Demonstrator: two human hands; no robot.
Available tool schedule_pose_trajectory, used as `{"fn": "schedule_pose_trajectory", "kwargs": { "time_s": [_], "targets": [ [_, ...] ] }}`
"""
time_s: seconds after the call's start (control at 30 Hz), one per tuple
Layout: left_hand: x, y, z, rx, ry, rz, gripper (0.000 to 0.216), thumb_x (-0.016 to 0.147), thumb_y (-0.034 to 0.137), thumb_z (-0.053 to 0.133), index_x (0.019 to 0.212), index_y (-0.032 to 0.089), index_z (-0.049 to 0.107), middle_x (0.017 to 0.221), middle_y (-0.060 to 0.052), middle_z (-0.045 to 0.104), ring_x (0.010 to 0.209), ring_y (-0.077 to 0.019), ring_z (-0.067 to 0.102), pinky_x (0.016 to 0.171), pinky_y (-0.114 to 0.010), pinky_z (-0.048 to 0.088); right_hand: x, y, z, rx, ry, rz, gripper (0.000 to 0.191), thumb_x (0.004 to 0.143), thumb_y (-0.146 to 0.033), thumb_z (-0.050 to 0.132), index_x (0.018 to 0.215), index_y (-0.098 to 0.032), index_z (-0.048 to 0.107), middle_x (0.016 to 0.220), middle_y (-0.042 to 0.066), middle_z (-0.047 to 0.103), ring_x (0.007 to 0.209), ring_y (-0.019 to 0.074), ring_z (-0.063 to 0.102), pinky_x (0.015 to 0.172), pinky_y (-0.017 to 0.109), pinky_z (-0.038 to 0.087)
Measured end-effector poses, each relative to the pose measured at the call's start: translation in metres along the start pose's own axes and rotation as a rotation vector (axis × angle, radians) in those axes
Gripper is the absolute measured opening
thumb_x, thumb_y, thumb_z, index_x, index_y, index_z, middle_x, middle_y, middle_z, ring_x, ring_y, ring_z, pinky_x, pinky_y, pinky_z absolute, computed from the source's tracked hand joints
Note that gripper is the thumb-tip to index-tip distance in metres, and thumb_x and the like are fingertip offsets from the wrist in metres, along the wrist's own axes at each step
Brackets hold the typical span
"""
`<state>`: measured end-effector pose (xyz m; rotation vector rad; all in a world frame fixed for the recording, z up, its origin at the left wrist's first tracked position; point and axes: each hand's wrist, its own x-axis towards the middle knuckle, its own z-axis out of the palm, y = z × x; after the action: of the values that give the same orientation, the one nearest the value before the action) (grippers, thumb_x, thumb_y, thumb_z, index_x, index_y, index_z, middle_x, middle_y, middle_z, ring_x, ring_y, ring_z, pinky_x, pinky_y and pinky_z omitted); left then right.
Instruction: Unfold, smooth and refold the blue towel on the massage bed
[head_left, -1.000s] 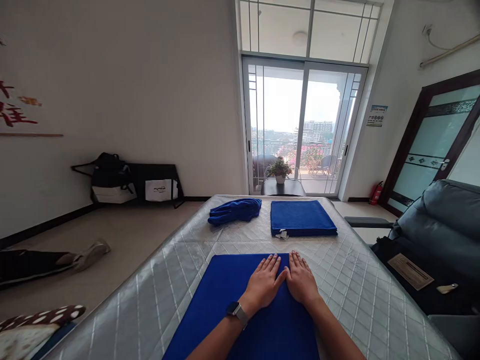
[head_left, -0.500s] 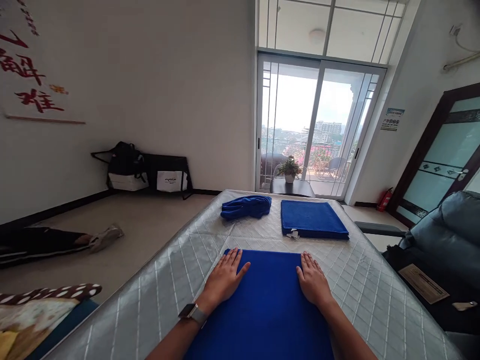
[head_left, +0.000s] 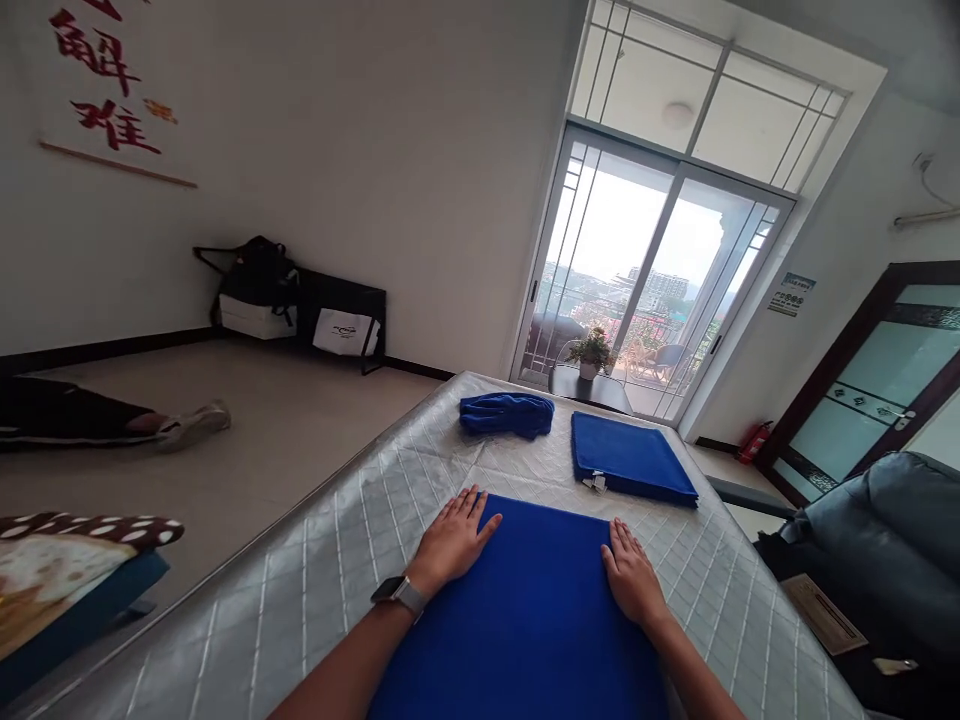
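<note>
A flat blue cloth (head_left: 536, 610) lies spread in front of me on a silvery quilted mattress (head_left: 337, 560). My left hand (head_left: 454, 535) rests flat on its far left corner, fingers stretched out and thumb spread. On the far right corner lies my right hand (head_left: 630, 570), also flat with its thumb apart. Neither hand grips anything. Beyond them are a bunched blue cloth (head_left: 506, 414) on the left and a neatly folded stack of blue cloth (head_left: 634, 455) with white tags on the right. The near edge of the spread cloth runs out of view.
A small table with a potted plant (head_left: 589, 352) stands past the mattress, before sliding glass doors (head_left: 637, 270). A dark leather chair (head_left: 885, 530) is at the right. Another person's leg (head_left: 112, 420) stretches over the floor at the left, near a patterned cushion (head_left: 67, 575).
The whole view has tilted and shifted slightly. Both hands remain flat on the far corners of the blue cloth, which looks unchanged.
</note>
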<state>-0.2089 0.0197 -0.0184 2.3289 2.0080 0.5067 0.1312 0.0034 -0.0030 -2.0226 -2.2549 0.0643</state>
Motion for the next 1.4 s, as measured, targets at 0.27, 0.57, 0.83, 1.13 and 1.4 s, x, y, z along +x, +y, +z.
{"fn": "schedule_pose_trajectory", "kwargs": {
  "time_s": [0.27,0.57,0.83,1.13,1.4],
  "targets": [
    [-0.001,-0.007,0.007,-0.003,0.046,0.033,0.077,0.100,0.062,0.024,0.152,0.007,0.040,0.161,-0.018,0.034,0.151,-0.0293,0.029,0.124,-0.046,0.025,-0.015,-0.010,-0.013,-0.068,0.014,0.019,0.066,0.102,-0.041,0.018,0.158,-0.006,0.024,0.166,0.010,0.021,0.154,0.0195,0.014,0.125,0.039,0.009],
    [0.001,-0.010,0.013,-0.033,0.077,0.032,0.079,0.099,0.063,0.025,0.152,0.006,0.039,0.161,-0.017,0.035,0.151,-0.0273,0.031,0.124,-0.047,0.024,-0.034,-0.012,-0.004,0.042,-0.040,0.073,0.071,0.102,-0.048,0.016,0.159,-0.006,0.020,0.167,0.008,0.016,0.154,0.0181,0.010,0.125,0.036,0.008],
    [-0.010,0.004,-0.005,0.057,0.236,-0.027,0.082,0.100,0.061,0.024,0.149,-0.002,0.041,0.156,-0.024,0.041,0.147,-0.0321,0.037,0.122,-0.051,0.029,-0.036,-0.014,-0.008,0.111,-0.032,0.088,0.070,0.102,-0.046,0.018,0.160,-0.007,0.019,0.167,0.008,0.013,0.155,0.0182,0.009,0.125,0.036,0.006],
    [-0.030,0.191,0.024,-0.043,-0.002,0.469,0.067,0.104,0.054,0.022,0.153,0.013,0.040,0.158,-0.014,0.042,0.149,-0.0259,0.035,0.122,-0.047,0.033,-0.038,-0.008,-0.006,0.115,-0.020,0.038,0.066,0.102,-0.039,0.019,0.159,-0.006,0.021,0.167,0.011,0.015,0.155,0.0199,0.009,0.124,0.036,0.007],
    [-0.020,0.149,0.034,-0.022,-0.016,0.332,0.070,0.102,0.059,0.023,0.156,0.015,0.034,0.162,-0.013,0.036,0.151,-0.0276,0.030,0.123,-0.050,0.030,-0.036,-0.008,-0.005,0.145,0.000,0.057,0.068,0.102,-0.041,0.020,0.159,-0.005,0.022,0.166,0.011,0.015,0.155,0.0210,0.011,0.124,0.038,0.007]
  ]
}}
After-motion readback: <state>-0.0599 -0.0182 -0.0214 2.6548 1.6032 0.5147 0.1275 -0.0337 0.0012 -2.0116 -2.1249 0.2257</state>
